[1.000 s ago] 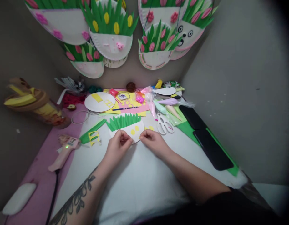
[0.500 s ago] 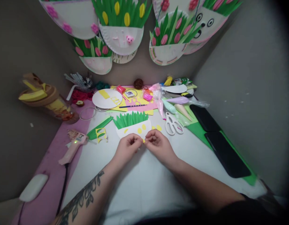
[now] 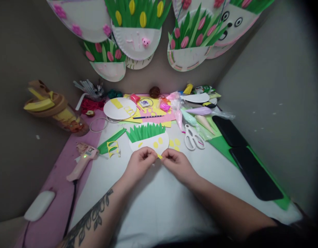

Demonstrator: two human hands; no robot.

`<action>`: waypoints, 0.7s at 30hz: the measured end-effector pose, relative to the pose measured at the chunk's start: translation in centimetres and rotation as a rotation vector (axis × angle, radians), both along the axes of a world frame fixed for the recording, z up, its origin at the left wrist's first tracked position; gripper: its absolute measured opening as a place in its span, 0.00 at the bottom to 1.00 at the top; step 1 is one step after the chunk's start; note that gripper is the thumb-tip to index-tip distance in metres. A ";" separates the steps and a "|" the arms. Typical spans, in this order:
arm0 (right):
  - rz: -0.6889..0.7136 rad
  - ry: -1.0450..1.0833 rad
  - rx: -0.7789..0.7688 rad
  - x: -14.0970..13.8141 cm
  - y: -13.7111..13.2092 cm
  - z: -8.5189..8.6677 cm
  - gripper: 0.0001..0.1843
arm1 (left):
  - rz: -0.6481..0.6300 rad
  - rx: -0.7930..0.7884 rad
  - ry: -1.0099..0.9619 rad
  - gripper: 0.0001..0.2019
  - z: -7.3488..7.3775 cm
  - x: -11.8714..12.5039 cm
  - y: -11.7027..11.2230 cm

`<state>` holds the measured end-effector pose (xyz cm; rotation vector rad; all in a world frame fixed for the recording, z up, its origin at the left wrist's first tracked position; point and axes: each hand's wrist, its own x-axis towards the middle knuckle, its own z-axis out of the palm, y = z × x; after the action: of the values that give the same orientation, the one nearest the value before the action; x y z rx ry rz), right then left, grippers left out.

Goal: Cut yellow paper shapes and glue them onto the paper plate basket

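Note:
A small yellow paper piece [image 3: 159, 156] is pinched between my left hand [image 3: 144, 159] and my right hand [image 3: 177, 162], both closed at the fingertips. Just beyond my hands lies a white paper plate [image 3: 146, 144] with a fringe of green paper grass [image 3: 147, 131] along its upper part. Several yellow paper ovals [image 3: 160, 141] rest on the plate, and more yellow ovals [image 3: 177, 141] lie on the table at its right. My fingers hide the plate's near edge.
On the left are a pink glue gun [image 3: 83, 162] with a lit green light, a yellow paper offcut [image 3: 113, 149] and a tumbler [image 3: 57, 110]. White scissors [image 3: 193, 137] and clay bags [image 3: 188, 117] lie to the right, near a black case [image 3: 254, 174]. Decorated plates [image 3: 138, 41] hang on the wall.
My right hand's fingers have curled in and drawn slightly away from my left, so more of the yellow piece shows. The whole view has shifted a little.

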<state>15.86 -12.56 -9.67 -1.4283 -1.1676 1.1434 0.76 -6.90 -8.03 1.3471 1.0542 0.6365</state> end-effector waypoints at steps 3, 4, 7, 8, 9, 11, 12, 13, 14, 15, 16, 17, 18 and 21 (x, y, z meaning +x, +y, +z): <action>-0.015 0.038 -0.014 0.1 -0.1 0.4 0.07 | 0.072 0.007 -0.010 0.06 -0.1 -0.5 0.5; -0.024 0.051 -0.016 0.2 -0.1 0.5 0.07 | 0.083 0.008 -0.013 0.06 -0.1 -0.6 0.6; -0.049 0.074 -0.019 0.2 -0.1 0.6 0.06 | 0.033 -0.014 -0.013 0.06 0.0 -0.5 0.5; -0.054 0.074 -0.016 0.2 -0.1 0.6 0.06 | 0.001 -0.022 -0.014 0.06 0.0 -0.4 0.3; -0.057 0.068 -0.012 0.2 -0.1 0.6 0.06 | -0.028 -0.026 -0.014 0.06 0.1 -0.2 0.1; -0.060 0.047 -0.009 0.1 0.0 0.5 0.07 | -0.059 -0.016 -0.008 0.06 0.1 0.0 -0.2; -0.061 0.033 -0.010 0.1 0.0 0.5 0.07 | -0.061 -0.004 -0.002 0.06 0.1 0.2 -0.4; -0.061 0.018 -0.014 0.0 0.0 0.4 0.07 | -0.061 0.008 0.006 0.06 0.0 0.2 -0.4; -0.060 0.004 -0.020 -0.1 0.0 0.4 0.07 | -0.059 0.018 0.015 0.06 0.0 0.3 -0.5; -0.057 -0.008 -0.025 -0.1 0.0 0.4 0.07 | -0.061 0.026 0.024 0.06 -0.1 0.3 -0.5; -0.051 -0.019 -0.025 -0.2 0.0 0.3 0.07 | -0.064 0.030 0.030 0.06 -0.2 0.3 -0.5; -0.043 -0.027 -0.022 -0.2 -0.1 0.2 0.07 | -0.064 0.031 0.032 0.06 -0.2 0.3 -0.5; -0.029 -0.033 -0.018 -0.3 -0.1 0.1 0.07 | -0.061 0.026 0.032 0.06 -0.3 0.3 -0.5; 0.042 -0.046 -0.030 -0.3 -0.1 -0.1 0.06 | -0.028 0.001 0.022 0.06 -0.5 0.1 -0.3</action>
<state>15.59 -12.63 -9.78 -1.4656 -1.2224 1.1671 0.87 -7.23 -8.49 1.3699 1.0513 0.6027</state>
